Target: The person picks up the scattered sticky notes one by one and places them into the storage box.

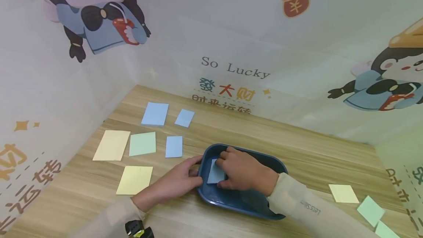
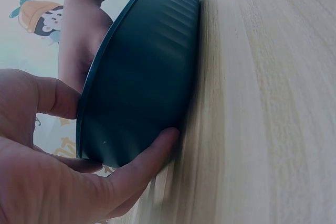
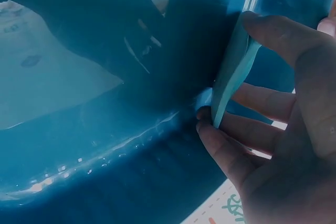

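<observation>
A dark blue plastic tray (image 1: 242, 206) with a raised rim sits on the wooden table. My left hand (image 1: 175, 181) holds the tray's left end, its digits spread on the rim and the outer wall (image 2: 136, 82) in the left wrist view. Inside the tray, my right hand (image 1: 242, 168) pinches a small light blue sticky note pad (image 1: 214, 175) near the left end. The right wrist view shows the pad (image 3: 234, 72) tilted on edge, with thumb and fingertips at its opposite ends. Part of the tray's inside is hidden under the right hand and sleeve.
Left of the tray lie blue notes (image 1: 155, 114), a cream note (image 1: 111, 145), a green note (image 1: 143, 144) and a yellow note (image 1: 134, 180). At the right are a pale yellow note (image 1: 343, 193) and green notes (image 1: 371, 211). Printed curtains (image 1: 185, 17) border the table.
</observation>
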Tool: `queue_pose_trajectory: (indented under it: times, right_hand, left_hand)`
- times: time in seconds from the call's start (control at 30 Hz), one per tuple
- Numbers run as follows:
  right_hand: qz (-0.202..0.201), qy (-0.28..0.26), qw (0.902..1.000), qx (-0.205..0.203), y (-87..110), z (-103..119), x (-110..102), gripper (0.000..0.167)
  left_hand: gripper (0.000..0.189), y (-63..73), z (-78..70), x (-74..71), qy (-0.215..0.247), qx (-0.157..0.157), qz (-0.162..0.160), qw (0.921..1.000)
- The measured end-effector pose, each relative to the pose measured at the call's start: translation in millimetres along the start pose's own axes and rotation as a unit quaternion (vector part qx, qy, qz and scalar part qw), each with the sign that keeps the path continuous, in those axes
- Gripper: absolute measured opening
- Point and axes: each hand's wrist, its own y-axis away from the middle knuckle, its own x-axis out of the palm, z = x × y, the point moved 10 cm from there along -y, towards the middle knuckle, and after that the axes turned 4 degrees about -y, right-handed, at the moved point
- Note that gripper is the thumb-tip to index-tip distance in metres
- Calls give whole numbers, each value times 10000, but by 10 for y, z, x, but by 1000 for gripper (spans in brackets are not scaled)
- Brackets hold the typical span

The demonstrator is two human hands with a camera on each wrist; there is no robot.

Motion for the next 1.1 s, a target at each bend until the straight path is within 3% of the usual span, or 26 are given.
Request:
queue_pose_trajectory:
  times: [0.57,0.8,1.1]
  right_hand:
    - [-62,144,9999,-22,-68,19,77,62]
    - [-519,-32,9986,-135,-168,-143,377,75]
    - [-63,-289,9993,210,-96,-3,117,70]
  left_hand:
    - [74,-12,2,-12,-74,-5,49,10000]
    - [73,-2,0,-19,-225,-45,5,9997]
    - [73,-7,9,-16,-221,-73,21,9997]
